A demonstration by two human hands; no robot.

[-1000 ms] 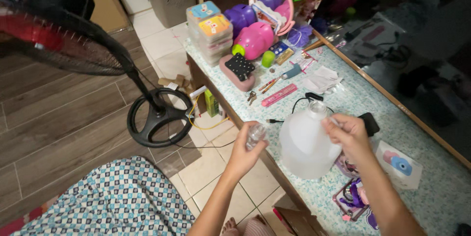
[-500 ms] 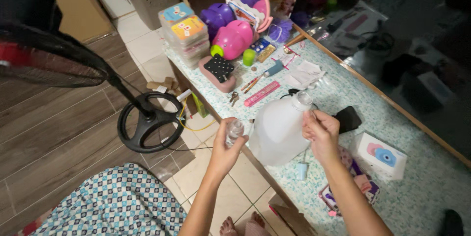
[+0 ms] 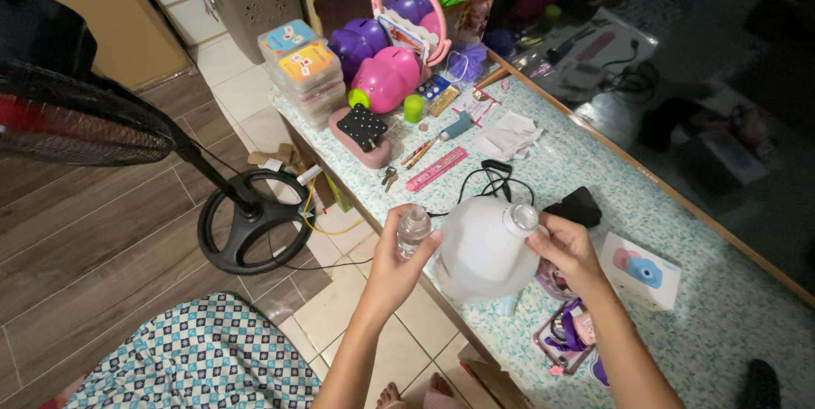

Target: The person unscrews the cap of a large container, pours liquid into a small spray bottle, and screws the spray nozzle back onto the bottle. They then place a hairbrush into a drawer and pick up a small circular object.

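Observation:
My left hand (image 3: 392, 266) holds a small clear bottle (image 3: 413, 231) upright, out past the table's near edge. My right hand (image 3: 564, 249) grips the neck of a big translucent white jug (image 3: 484, 246), which is tilted with its open mouth (image 3: 524, 217) up and to the right. The jug sits between my two hands over the table's near edge. A small light-blue cap (image 3: 508, 304) lies on the table just under the jug.
The floral-topped table (image 3: 705, 324) carries a black cable (image 3: 486, 178), a black pouch (image 3: 579, 204), a white box (image 3: 638, 270), pink and purple piggy banks (image 3: 386, 78), stacked clear boxes (image 3: 304, 65) and a pink ruler (image 3: 436, 169). A standing fan (image 3: 242, 222) is on the floor at left.
The jug has tipped further over and come lower toward the table edge. My left hand has brought the small bottle closer to it. The view has shifted slightly.

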